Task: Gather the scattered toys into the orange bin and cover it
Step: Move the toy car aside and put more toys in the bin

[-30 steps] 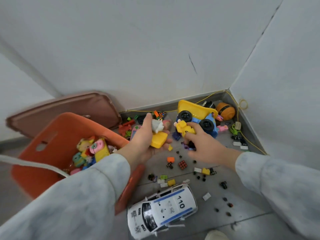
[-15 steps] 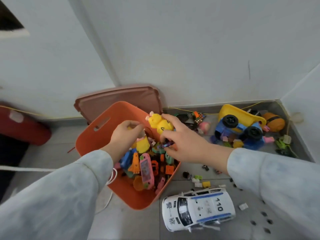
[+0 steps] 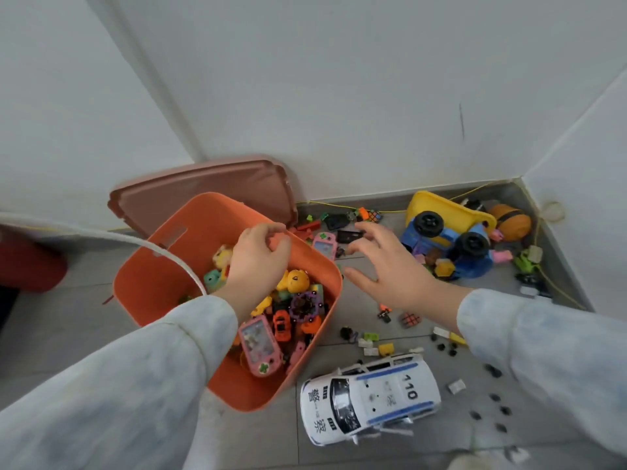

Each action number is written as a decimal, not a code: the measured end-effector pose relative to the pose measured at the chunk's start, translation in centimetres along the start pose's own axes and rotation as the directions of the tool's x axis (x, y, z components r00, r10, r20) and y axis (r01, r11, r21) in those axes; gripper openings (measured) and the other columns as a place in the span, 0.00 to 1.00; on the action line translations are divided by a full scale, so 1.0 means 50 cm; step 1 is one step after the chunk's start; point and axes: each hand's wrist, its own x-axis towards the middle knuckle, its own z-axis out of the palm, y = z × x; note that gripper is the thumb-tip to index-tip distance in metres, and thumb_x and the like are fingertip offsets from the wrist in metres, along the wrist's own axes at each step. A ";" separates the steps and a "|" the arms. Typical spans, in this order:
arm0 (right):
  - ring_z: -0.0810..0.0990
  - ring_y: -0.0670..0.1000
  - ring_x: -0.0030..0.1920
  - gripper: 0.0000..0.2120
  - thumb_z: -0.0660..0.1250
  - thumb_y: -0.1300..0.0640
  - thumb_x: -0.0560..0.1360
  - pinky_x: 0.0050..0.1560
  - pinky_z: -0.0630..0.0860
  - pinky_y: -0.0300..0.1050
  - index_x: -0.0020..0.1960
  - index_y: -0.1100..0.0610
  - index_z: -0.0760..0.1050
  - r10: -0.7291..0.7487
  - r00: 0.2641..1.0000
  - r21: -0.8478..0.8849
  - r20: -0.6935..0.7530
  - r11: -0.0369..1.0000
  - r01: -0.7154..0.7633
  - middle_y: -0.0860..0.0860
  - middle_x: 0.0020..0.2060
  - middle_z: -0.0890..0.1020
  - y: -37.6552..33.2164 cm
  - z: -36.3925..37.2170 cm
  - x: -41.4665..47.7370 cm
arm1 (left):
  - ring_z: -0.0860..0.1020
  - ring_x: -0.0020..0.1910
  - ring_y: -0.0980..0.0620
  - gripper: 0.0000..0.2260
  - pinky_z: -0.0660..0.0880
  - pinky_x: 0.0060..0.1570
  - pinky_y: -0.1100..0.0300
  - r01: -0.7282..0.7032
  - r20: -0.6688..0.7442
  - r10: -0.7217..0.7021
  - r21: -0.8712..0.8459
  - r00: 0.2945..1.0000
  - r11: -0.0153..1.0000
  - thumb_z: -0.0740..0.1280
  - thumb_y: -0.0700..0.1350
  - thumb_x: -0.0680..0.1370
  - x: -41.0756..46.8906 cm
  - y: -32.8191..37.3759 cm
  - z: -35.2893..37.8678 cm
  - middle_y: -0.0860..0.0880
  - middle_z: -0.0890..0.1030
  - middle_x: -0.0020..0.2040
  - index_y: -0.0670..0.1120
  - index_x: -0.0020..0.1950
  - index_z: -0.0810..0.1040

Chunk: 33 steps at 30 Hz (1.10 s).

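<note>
While the open orange plastic bin point(image 3: 163, 286) sits on the grey tiled floor point(image 3: 68, 337) already half full of small toys, the step in hand looks like going for the next handful. The left hand point(image 3: 258, 262) hangs over the bin's far rim, fingers loosely curled; whether it holds anything I cannot tell. The right hand point(image 3: 390, 269) is spread wide and empty, just right of the bin, heading toward the small pink handheld game toy point(image 3: 325, 244) and dark bits beyond the bin's far corner. Best to scoop several small pieces at once and save the big white police car point(image 3: 369, 398), close beside the bin's near corner, for last. The brownish-pink plastic lid point(image 3: 203, 191) leans on the wall behind the bin, ready for covering.
</note>
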 end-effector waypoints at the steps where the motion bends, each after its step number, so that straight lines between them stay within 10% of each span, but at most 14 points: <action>1: 0.67 0.58 0.70 0.19 0.61 0.39 0.78 0.68 0.69 0.59 0.61 0.51 0.73 0.030 0.999 -0.022 0.014 0.999 -0.030 0.55 0.72 0.64 0.023 0.000 -0.014 | 0.76 0.56 0.54 0.11 0.72 0.60 0.56 -0.067 -0.002 0.067 -0.007 0.998 0.998 0.64 0.50 0.78 -0.005 0.020 0.018 0.53 0.77 0.54 0.55 0.59 0.78; 9: 0.68 0.62 0.68 0.30 0.55 0.31 0.75 0.66 0.70 0.60 0.70 0.48 0.67 0.222 0.968 -0.139 0.114 0.969 -0.206 0.56 0.73 0.62 0.154 -0.005 -0.135 | 0.76 0.56 0.54 0.12 0.71 0.58 0.64 -0.667 0.184 0.655 0.005 0.733 0.745 0.67 0.40 0.75 -0.070 0.144 0.187 0.50 0.76 0.56 0.47 0.58 0.79; 15: 0.55 0.60 0.76 0.34 0.59 0.30 0.74 0.70 0.65 0.65 0.74 0.43 0.57 0.290 0.918 -0.191 0.272 0.951 -0.244 0.53 0.78 0.49 0.220 0.001 -0.227 | 0.74 0.60 0.51 0.15 0.67 0.59 0.64 -0.533 0.406 0.476 0.032 0.780 0.846 0.66 0.45 0.77 -0.096 0.137 0.299 0.50 0.72 0.61 0.51 0.64 0.75; 25: 0.30 0.59 0.77 0.54 0.68 0.28 0.65 0.70 0.46 0.77 0.76 0.35 0.35 0.449 0.754 -0.316 0.480 0.890 -0.328 0.47 0.77 0.30 0.330 0.043 -0.361 | 0.59 0.71 0.35 0.39 0.64 0.69 0.44 -0.019 0.568 -0.340 0.532 0.750 0.847 0.68 0.63 0.72 -0.132 0.000 0.433 0.41 0.55 0.73 0.57 0.78 0.54; 33: 0.21 0.57 0.73 0.61 0.63 0.21 0.61 0.76 0.34 0.62 0.76 0.40 0.26 0.298 0.777 -0.298 0.554 0.943 -0.150 0.53 0.73 0.22 0.366 0.099 -0.445 | 0.72 0.61 0.48 0.37 0.69 0.63 0.59 0.020 0.511 -0.158 0.265 0.845 0.964 0.77 0.54 0.69 -0.161 -0.038 0.495 0.48 0.64 0.63 0.56 0.74 0.64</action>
